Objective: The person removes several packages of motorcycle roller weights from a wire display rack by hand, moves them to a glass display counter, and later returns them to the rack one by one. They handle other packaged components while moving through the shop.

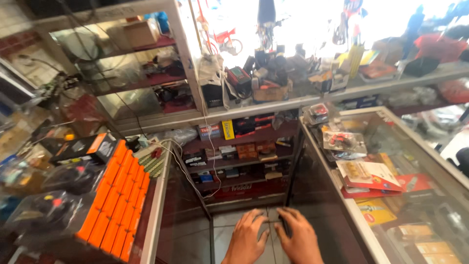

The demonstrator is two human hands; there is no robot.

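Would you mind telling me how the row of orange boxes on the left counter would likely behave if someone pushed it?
The orange boxes look like stiff cartons with flat sides, so they would probably slide, not roll. They stand packed edge to edge in rows, so a push may shift several together. Those near the counter edge might tip off.

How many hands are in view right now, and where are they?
2. The left hand and the right hand are side by side at the bottom centre, over the tiled floor between the glass counters, the right hand touching a dark object. No other hands are visible.
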